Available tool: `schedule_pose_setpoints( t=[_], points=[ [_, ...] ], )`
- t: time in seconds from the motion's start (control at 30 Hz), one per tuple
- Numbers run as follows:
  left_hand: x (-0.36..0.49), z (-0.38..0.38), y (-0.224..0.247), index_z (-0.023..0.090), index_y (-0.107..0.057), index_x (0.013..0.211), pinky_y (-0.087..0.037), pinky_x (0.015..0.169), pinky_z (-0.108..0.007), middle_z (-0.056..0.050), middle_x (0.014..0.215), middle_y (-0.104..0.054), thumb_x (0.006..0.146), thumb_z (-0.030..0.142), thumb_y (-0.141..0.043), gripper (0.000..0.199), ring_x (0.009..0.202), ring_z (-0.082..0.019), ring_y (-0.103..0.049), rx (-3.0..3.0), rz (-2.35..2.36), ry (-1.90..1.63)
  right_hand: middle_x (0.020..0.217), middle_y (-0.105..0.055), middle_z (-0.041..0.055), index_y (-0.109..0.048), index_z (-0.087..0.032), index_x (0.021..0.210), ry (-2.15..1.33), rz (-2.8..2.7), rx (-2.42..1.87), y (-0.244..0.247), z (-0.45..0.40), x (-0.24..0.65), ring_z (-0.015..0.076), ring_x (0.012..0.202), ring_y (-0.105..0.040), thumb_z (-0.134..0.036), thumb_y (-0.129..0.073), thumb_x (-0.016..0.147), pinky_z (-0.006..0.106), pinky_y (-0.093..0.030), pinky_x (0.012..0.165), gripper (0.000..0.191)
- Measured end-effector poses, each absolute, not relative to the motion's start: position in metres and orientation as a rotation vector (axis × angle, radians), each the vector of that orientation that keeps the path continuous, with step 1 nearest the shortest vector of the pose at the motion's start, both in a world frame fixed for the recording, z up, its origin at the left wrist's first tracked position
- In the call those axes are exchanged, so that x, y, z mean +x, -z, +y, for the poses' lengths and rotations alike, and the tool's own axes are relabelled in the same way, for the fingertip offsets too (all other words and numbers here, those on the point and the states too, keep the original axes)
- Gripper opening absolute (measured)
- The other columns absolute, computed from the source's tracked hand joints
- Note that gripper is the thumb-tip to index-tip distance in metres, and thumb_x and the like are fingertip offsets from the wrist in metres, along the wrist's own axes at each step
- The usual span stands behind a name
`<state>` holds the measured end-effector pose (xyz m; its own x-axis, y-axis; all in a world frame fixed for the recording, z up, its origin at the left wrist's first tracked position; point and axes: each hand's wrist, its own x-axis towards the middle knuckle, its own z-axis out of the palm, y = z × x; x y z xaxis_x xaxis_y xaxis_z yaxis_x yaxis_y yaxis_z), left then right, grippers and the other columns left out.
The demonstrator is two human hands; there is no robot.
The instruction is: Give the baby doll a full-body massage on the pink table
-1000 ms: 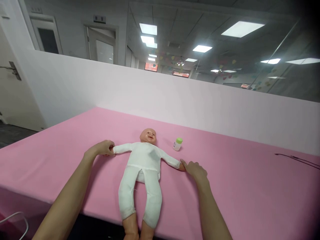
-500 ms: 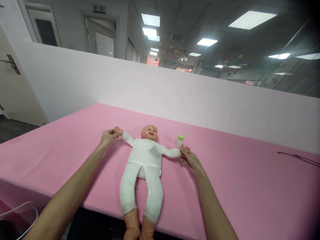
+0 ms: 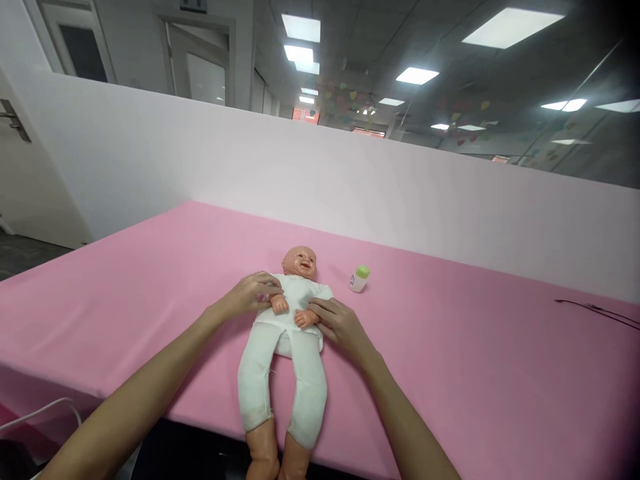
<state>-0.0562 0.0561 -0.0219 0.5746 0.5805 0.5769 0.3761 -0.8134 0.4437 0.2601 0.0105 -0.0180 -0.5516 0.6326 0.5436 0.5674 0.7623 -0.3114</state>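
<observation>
A baby doll [image 3: 283, 340] in a white cloth suit lies on its back on the pink-covered table [image 3: 475, 373], its bare feet over the front edge. Both its forearms are folded in over its belly. My left hand [image 3: 253, 293] is closed round the doll's arm on the left side, near the wrist. On the other side, my right hand [image 3: 340, 323] grips the doll's other arm at the wrist. The doll's small plastic hands stick out between my two hands, a little apart from each other.
A small white bottle with a green cap [image 3: 359, 279] stands right of the doll's head. A thin black cable [image 3: 595, 309] lies at the table's right side. Behind the table runs a white partition [image 3: 350, 193]. A white cord [image 3: 45, 408] hangs at the lower left.
Both my hands have moved inward, bringing the doll's arms from spread out at its sides to folded over its belly. The bottle stands where it was.
</observation>
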Motion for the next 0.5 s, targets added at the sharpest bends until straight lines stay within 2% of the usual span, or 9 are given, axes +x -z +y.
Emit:
schedule_pose_setpoints(
  t=[0.1,0.2,0.23,0.3,0.4,0.5],
  points=[
    [-0.053,0.058,0.025,0.027,-0.081,0.11,-0.05,0.097,-0.038,-0.007,0.118,-0.075,0.094,0.027,-0.069,0.02,0.111,-0.025,-0.065,2.479,0.785,-1.092,0.129,-0.074,0.0071,-0.073,-0.029,0.122,-0.091,-2.357,-0.889,0.02,0.01,0.256,0.0284,0.111,-0.07,-0.029,-0.056,0.104,0.046,-0.057,0.092,0.025],
    [-0.051,0.061,0.028,0.024,-0.079,0.109,-0.051,0.097,-0.038,-0.007,0.118,-0.075,0.09,0.031,-0.074,0.021,0.11,-0.026,-0.067,2.105,0.902,-1.346,0.125,-0.074,0.0067,-0.073,-0.029,0.12,-0.304,-2.025,-1.012,0.022,0.017,0.259,0.0283,0.112,-0.069,-0.034,-0.066,0.098,0.043,-0.057,0.093,0.023],
    [-0.05,0.063,0.03,0.022,-0.078,0.109,-0.052,0.095,-0.038,-0.008,0.117,-0.076,0.088,0.033,-0.074,0.023,0.109,-0.026,-0.068,1.913,0.965,-1.467,0.121,-0.075,0.007,-0.071,-0.028,0.12,-0.403,-1.814,-1.061,0.024,0.02,0.262,0.0274,0.108,-0.07,-0.038,-0.071,0.094,0.041,-0.058,0.089,0.027],
    [-0.051,0.07,0.036,0.019,-0.077,0.105,-0.053,0.088,-0.035,-0.008,0.11,-0.076,0.086,0.038,-0.075,0.027,0.102,-0.025,-0.069,1.512,1.085,-1.667,0.102,-0.076,0.0062,-0.069,-0.025,0.115,-0.587,-1.327,-1.128,0.029,0.03,0.274,0.0227,0.087,-0.07,-0.046,-0.078,0.086,0.034,-0.058,0.074,0.036],
    [-0.057,0.082,0.049,0.015,-0.071,0.083,-0.052,0.071,-0.031,-0.006,0.083,-0.071,0.079,0.047,-0.079,0.033,0.08,-0.021,-0.067,1.021,1.24,-1.766,0.067,-0.063,-0.0013,-0.067,-0.023,0.094,-0.811,-0.795,-1.156,0.041,0.046,0.296,0.0154,0.056,-0.056,-0.052,-0.083,0.076,0.028,-0.049,0.051,0.037],
    [-0.061,0.088,0.056,0.016,-0.066,0.075,-0.05,0.063,-0.029,-0.003,0.073,-0.065,0.072,0.045,-0.083,0.034,0.071,-0.019,-0.064,0.816,1.257,-1.738,0.06,-0.057,-0.0033,-0.066,-0.024,0.085,-0.947,-0.72,-1.157,0.049,0.054,0.305,0.0146,0.05,-0.051,-0.049,-0.087,0.069,0.028,-0.046,0.046,0.037]
  ],
)
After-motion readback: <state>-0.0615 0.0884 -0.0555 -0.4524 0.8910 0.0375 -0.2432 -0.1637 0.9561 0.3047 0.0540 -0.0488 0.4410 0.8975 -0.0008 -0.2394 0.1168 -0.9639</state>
